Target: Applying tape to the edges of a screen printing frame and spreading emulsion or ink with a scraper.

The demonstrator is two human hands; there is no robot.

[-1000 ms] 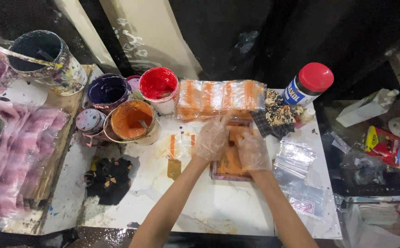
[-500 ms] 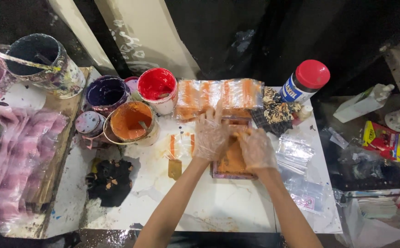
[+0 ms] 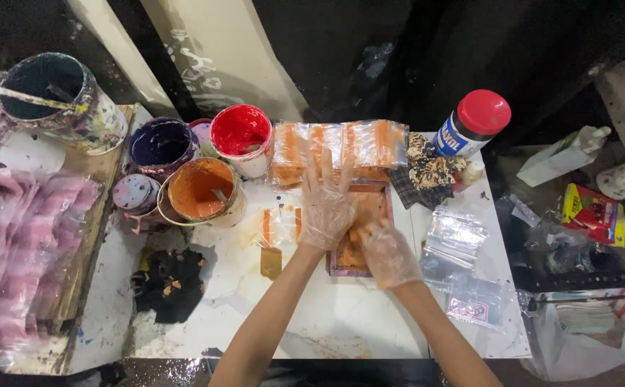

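Orange-stained shallow tray (image 3: pixel 364 215), one, rectangular, at the middle of the white tabletop (image 3: pixel 341 322). Left hand (image 3: pixel 329 203), clear plastic glove, fingers spread flat, pressing on the tray's left part, grasping nothing. Right hand (image 3: pixel 387 253), same glove, fingers curled at the tray's lower right edge; whether it grips anything cannot be told. Clear wrapped pack (image 3: pixel 339 147) of orange pieces, one, lying just behind the tray. Open paint tubs near the left: red (image 3: pixel 240 135), orange (image 3: pixel 199 190), dark purple (image 3: pixel 160 145), one each; one larger dark bucket (image 3: pixel 58 97) further left. Red-capped jar (image 3: pixel 471 123), one, white body with blue label, behind right. Small clear zip bags (image 3: pixel 456 240), several, right of the tray. Black rag (image 3: pixel 172 283), one, lower left.
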